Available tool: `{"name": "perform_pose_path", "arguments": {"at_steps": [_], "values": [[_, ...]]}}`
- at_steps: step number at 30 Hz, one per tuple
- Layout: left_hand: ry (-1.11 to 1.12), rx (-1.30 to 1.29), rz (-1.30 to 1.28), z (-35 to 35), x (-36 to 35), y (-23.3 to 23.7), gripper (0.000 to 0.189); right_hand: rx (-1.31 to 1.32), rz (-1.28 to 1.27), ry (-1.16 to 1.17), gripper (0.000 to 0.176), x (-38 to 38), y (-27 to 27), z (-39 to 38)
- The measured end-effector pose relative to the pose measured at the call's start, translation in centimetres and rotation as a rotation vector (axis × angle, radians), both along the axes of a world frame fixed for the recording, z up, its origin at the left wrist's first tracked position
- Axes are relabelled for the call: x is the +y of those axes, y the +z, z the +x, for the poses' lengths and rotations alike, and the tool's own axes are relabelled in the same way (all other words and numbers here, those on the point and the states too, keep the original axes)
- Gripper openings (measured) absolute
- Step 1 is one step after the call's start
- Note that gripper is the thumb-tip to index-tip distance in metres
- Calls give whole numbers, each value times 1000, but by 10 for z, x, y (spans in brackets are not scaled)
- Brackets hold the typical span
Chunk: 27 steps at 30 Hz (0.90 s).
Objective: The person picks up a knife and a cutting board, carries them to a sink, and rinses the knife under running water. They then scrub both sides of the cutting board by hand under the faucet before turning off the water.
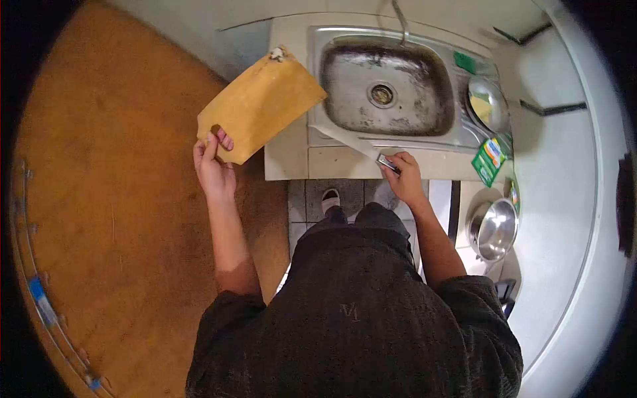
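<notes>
My left hand [215, 174] grips a yellow cutting board [265, 103], with fingers showing through its handle hole. The board is tilted and held up left of the sink, its far corner whitish and worn. My right hand [405, 176] is closed around the handle of a knife [352, 140]. The blade points left over the front rim of the steel sink [388, 136], and most of the handle is hidden in my fingers. The sink basin holds dark stains around its drain.
At the sink's right are a green scouring pad [465, 62], a metal bowl [494, 99] with something yellow in it, and a green packet [489, 161]. A steel pot [494, 229] stands nearer on the right. The faucet [401, 20] rises behind the basin. A brown surface fills the left.
</notes>
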<state>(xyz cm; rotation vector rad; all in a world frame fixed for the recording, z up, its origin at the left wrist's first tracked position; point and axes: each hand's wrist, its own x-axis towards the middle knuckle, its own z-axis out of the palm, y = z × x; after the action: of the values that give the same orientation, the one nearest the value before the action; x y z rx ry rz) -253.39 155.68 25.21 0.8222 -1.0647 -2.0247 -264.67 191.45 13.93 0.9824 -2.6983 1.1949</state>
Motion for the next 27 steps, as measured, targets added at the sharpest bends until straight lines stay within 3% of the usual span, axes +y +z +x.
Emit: {"name": "perform_pose_path", "arguments": {"at_steps": [6, 10, 11, 13, 14, 21, 27], "values": [[-253, 2, 9, -61, 21, -7, 14, -174, 14, -480, 23, 81, 24, 24], [-531, 14, -7, -104, 54, -24, 14, -5, 93, -792, 19, 135, 61, 48], [-568, 20, -9, -114, 69, -24, 14, -118, 40, -905, 19, 147, 72, 56], [-599, -14, 49, -132, 101, -23, 12, 70, 177, -1008, 19, 185, 69, 71], [-625, -13, 46, -139, 116, -22, 12, -17, 162, -1111, 20, 197, 77, 79], [-732, -66, 69, -150, 219, -22, 11, -103, 245, -1297, 26, 290, 56, 119], [-775, -89, 66, -133, 265, -27, 15, -104, 217, -1232, 26, 307, 48, 117]]}}
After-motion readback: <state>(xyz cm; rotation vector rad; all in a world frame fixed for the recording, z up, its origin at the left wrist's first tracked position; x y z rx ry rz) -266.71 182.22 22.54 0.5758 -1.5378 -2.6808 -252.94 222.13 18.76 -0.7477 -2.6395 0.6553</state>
